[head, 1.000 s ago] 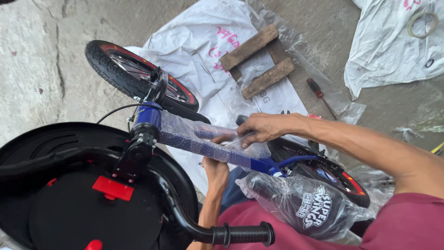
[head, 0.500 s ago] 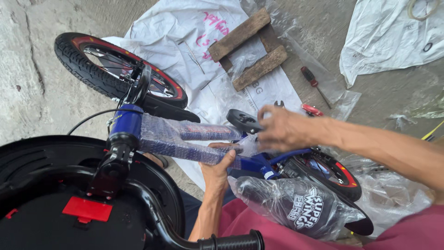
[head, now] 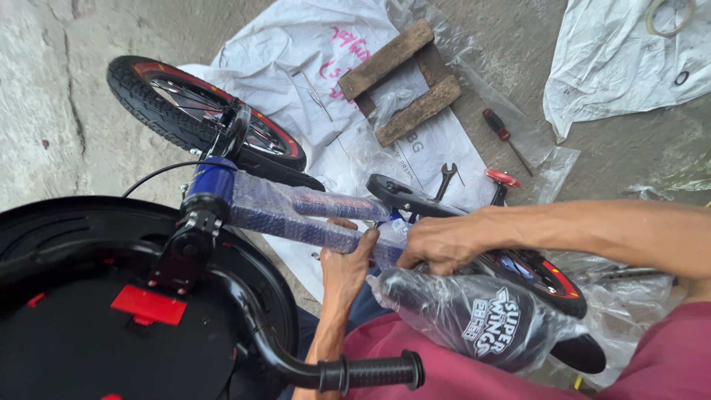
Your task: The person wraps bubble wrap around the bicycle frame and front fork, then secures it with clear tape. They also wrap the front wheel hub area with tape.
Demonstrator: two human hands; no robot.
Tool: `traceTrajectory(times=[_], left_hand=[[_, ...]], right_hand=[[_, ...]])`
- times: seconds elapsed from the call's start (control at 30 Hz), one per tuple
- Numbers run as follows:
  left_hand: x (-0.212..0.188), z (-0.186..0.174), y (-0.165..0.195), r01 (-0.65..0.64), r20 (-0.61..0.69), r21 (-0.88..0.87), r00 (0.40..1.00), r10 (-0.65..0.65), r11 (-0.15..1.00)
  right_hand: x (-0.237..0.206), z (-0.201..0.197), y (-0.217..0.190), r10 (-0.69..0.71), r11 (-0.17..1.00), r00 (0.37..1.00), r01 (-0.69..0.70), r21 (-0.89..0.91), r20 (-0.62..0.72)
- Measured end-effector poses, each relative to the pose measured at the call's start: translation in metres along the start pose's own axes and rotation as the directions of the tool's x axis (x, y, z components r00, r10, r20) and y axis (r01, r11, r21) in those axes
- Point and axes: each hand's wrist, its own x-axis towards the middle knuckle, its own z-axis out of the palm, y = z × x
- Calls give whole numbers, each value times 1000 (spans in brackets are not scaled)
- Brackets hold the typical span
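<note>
A small blue bicycle lies across the view, its frame tube (head: pixel 296 211) wrapped in clear bubble film. My left hand (head: pixel 346 265) comes up from below and grips that wrapped tube near its rear end. My right hand (head: pixel 443 243) reaches in from the right and pinches the film on the tube just beside the left hand. The black saddle (head: pixel 474 315), bagged in clear plastic, rests just below my right hand. The front wheel (head: pixel 194 115) with a red rim sits at upper left. A black handlebar grip (head: pixel 366 372) points right at the bottom.
A round black basket or shield (head: pixel 67 311) with a red tab fills the lower left. On the concrete floor lie white plastic sheets (head: pixel 296 59), two wooden blocks (head: pixel 404 78), a red-handled screwdriver (head: pixel 503 137) and a spanner (head: pixel 444 178). The rear wheel (head: pixel 544 274) is at right.
My right hand has slid down and back along the tube toward the saddle. The left hand keeps its hold on the wrapped tube. The view has shifted slightly.
</note>
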Motion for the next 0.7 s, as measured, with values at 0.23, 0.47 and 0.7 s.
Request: traceTrajectory(times=[0.23, 0.47, 0.7], left_hand=[[-22, 9, -37, -111, 147, 54, 984, 102, 992], [-13, 7, -85, -291, 199, 57, 941, 275, 955], [31, 24, -140, -856, 89, 134, 512, 854, 499]], right_hand=[[17, 2, -1, 62, 963, 982, -105, 247, 177], [-14, -4, -93, 8, 789, 734, -422, -447, -679], [-24, 133, -180, -425, 93, 595, -721, -687, -682]])
